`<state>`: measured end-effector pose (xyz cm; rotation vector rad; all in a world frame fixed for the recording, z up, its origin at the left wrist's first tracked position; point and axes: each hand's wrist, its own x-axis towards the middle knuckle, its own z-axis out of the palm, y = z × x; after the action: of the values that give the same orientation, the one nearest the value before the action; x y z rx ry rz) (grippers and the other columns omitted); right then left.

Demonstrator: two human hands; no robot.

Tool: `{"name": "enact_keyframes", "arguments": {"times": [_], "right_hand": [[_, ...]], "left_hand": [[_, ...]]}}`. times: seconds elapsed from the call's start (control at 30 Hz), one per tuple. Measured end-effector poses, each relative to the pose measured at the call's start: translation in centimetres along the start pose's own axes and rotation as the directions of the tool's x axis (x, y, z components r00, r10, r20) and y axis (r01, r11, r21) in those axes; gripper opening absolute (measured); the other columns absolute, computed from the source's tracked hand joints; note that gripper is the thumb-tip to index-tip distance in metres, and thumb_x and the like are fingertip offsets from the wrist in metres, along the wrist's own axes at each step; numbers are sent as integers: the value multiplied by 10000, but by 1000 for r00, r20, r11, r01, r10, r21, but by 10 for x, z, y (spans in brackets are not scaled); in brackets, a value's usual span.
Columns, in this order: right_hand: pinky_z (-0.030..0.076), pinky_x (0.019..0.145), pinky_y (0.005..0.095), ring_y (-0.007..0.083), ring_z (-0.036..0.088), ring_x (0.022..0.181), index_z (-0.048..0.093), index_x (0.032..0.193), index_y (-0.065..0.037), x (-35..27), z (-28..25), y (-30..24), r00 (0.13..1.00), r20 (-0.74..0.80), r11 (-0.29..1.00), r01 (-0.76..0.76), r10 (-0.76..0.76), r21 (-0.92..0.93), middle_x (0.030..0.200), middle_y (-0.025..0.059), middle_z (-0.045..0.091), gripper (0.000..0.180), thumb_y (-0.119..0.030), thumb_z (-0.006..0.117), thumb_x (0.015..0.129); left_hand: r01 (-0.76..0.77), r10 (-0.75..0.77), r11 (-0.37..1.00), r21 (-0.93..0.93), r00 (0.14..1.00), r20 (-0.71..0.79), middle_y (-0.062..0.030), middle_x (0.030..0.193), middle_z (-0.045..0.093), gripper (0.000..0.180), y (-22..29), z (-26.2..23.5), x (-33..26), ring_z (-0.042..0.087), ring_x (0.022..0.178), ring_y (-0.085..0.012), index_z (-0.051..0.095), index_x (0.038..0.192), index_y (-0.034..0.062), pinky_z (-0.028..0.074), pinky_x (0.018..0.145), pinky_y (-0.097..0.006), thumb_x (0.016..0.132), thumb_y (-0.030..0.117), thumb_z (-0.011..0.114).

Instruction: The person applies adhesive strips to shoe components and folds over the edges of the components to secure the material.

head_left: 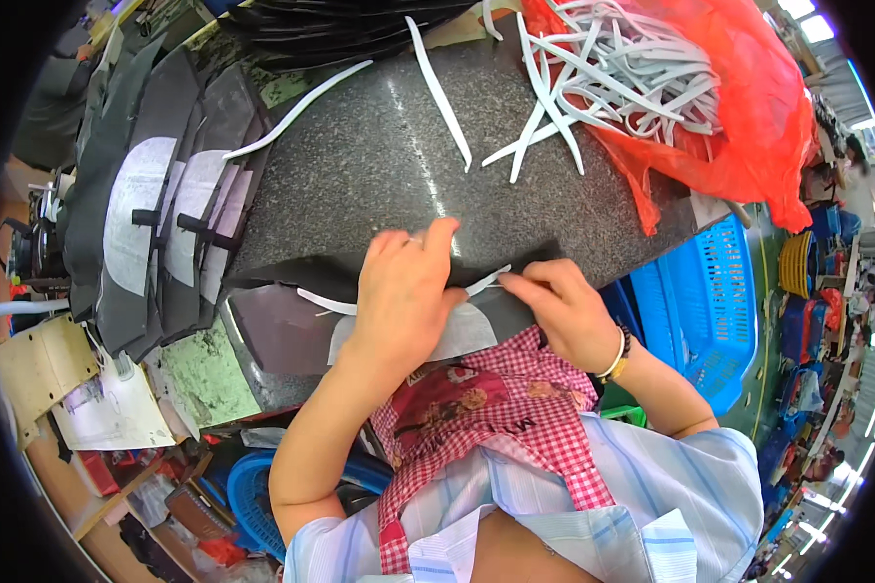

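In front of me a dark, flat panel [280, 328] lies on the table, with a pale half-round patch [465, 335] on its near side. A narrow white strip [326, 302] runs along the panel, passing beneath my left hand [402, 296]. That hand is closed over the panel's middle with fingers bent together; what lies under its fingertips is hidden. The strip's right end is pinched between thumb and fingers of my right hand [561, 303]. Behind both hands, the panel's dark far edge [535, 257] stands up a little.
A speckled dark tabletop [360, 165] carries loose white strips [439, 95]. An open red plastic bag [763, 117] heaped with white strips [642, 73] sits far right. Overlapping dark panels [151, 219] with pale patches are stacked left. Blue plastic baskets [734, 306] stand beyond the right edge.
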<state>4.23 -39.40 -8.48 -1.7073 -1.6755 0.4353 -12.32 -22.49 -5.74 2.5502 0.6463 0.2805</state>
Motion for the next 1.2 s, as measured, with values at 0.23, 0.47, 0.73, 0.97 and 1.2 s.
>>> {"name": "enact_keyframes", "arguments": {"times": [0.23, 0.47, 0.73, 0.97, 1.2], "right_hand": [[495, 868, 363, 273, 550, 958, 607, 1248, -13, 5, 11, -20, 998, 46, 947, -17, 33, -321, 1023, 103, 549, 533, -22, 593, 715], [502, 738, 297, 235, 637, 822, 524, 1299, 3, 19, -29, 4, 820, 187, 653, -550, 542, 520, 915, 127, 625, 406, -238, 558, 975], [491, 717, 334, 246, 601, 846, 575, 1360, -177, 32, -27, 8, 961, 266, 972, 134, -80, -192, 975, 88, 596, 560, -22, 628, 825], [514, 836, 389, 304, 581, 1002, 520, 1373, -54, 43, -17, -18, 942, 298, 978, 108, -158, 177, 1117, 143, 542, 691, -232, 762, 751], [461, 857, 366, 259, 518, 938, 495, 1389, -25, 35, 16, -26, 892, 407, 940, 289, -196, -179, 1062, 102, 523, 721, -193, 732, 729]], "left_hand": [[447, -344, 823, -352, 884, 317, -115, 717, 657, 240, 3, -12, -4, 633, 656, -197, 728, 958, 20, 459, 589, -343, 734, 95, 772], [-419, 465, 831, 365, 884, -44, -130, 1052, 689, 368, 7, 19, -39, 654, 914, -259, 712, 1088, 4, 504, 865, -410, 739, 89, 629], [-443, 463, 812, 379, 885, 43, -176, 1101, 679, 373, 3, 24, -45, 658, 966, -280, 696, 1115, -16, 507, 899, -409, 779, 122, 608], [-436, 456, 825, 360, 889, 30, -124, 1085, 659, 329, -2, 20, -44, 638, 956, -264, 705, 1086, 25, 486, 926, -434, 791, 152, 636], [-280, 281, 864, 418, 958, 60, -97, 1136, 640, 396, -47, -37, -98, 616, 1058, -279, 677, 1063, 23, 452, 991, -457, 776, 288, 738]]}}
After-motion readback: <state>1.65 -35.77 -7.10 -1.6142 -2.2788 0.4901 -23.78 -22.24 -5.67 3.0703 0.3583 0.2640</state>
